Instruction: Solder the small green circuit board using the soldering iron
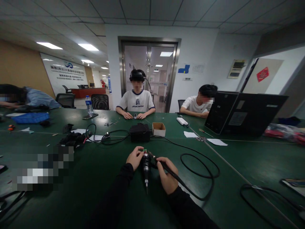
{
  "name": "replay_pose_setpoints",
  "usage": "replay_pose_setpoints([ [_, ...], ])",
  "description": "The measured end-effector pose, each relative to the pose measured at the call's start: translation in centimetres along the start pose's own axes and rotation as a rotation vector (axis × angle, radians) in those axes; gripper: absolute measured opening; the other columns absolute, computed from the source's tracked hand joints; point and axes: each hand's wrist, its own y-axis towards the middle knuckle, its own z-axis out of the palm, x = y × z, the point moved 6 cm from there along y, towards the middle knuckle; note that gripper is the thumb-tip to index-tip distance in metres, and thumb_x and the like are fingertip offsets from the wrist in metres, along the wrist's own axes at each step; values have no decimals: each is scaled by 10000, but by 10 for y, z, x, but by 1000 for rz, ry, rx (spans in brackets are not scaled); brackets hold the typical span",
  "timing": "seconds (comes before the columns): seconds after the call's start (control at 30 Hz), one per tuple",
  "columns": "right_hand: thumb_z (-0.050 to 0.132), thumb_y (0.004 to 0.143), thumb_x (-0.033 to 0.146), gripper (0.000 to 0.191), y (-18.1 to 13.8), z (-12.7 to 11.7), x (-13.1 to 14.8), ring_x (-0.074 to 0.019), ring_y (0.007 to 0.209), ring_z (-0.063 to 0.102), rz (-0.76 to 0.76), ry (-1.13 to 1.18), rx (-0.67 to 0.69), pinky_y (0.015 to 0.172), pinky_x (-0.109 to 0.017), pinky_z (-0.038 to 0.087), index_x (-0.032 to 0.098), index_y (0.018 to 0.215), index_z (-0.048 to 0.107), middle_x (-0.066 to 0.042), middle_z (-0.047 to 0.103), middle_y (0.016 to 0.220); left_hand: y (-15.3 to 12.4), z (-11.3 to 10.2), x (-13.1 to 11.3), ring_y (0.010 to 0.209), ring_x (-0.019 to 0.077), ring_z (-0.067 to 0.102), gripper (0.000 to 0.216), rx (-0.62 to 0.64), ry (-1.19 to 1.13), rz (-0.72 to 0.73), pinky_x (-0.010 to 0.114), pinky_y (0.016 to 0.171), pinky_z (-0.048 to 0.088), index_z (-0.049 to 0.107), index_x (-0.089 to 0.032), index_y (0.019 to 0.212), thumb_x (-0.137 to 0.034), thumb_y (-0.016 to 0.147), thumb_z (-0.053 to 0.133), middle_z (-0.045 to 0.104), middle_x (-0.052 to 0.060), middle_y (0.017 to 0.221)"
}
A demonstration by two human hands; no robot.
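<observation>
A black electric screwdriver lies on the table in front of me, its thin metal bit pointing towards me. At its far end sits a small green and red part. My left hand is closed about that far end, thumb and fingertips beside the green part. My right hand holds a soldering iron like a pen, its tip close to the green part. Whether the tip touches cannot be made out. A black cable runs from the iron's rear and loops to the right.
Beyond my hands stand a black box and a small open carton. Cables and dark parts lie to the left. A large black computer case stands at right. Two people sit across the table; another leans at far left.
</observation>
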Motion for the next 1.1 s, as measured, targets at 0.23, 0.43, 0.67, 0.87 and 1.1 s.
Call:
replay_pose_setpoints([
  [0.23, 552, 859, 227, 109, 0, -4, -8, -195, 809, 660, 43, 18, -53, 730, -293, 522, 193, 850, 655, -41, 692, 846, -8, -10, -17, 750, 243, 639, 280, -25, 278, -166, 319, 741, 419, 600, -229, 1025, -403, 816, 535, 697, 48, 776],
  [0.43, 550, 856, 223, 112, 0, -2, -10, -188, 806, 661, 71, 62, -55, 729, -281, 519, 186, 845, 656, -41, 689, 839, -31, -2, -43, 841, 293, 652, 615, 23, 337, -175, 311, 728, 444, 613, -205, 1030, -535, 536, 773, 678, 111, 926],
  [0.67, 550, 850, 237, 115, 0, -1, -13, -194, 812, 654, 76, 62, -47, 745, -290, 508, 189, 837, 655, -44, 694, 845, -46, 14, -64, 944, 329, 634, 592, 152, 659, -179, 361, 772, 461, 504, -188, 1119, -313, 574, 696, 592, 158, 1115],
  [0.87, 556, 842, 248, 119, 1, -2, -11, -194, 777, 663, 87, 70, -59, 712, -281, 514, 190, 824, 659, -44, 698, 819, -69, -41, -56, 954, 253, 625, 594, 305, 700, -226, 310, 793, 479, 455, -212, 1112, -316, 567, 668, 608, 88, 1102],
  [1.1, 569, 850, 260, 120, 0, 0, -15, -198, 780, 662, 114, 83, -27, 695, -278, 514, 189, 839, 665, -50, 698, 841, -124, -165, -22, 828, 259, 657, 730, 183, 604, -372, 338, 715, 509, 374, -207, 1230, -405, 565, 601, 651, 83, 1063],
])
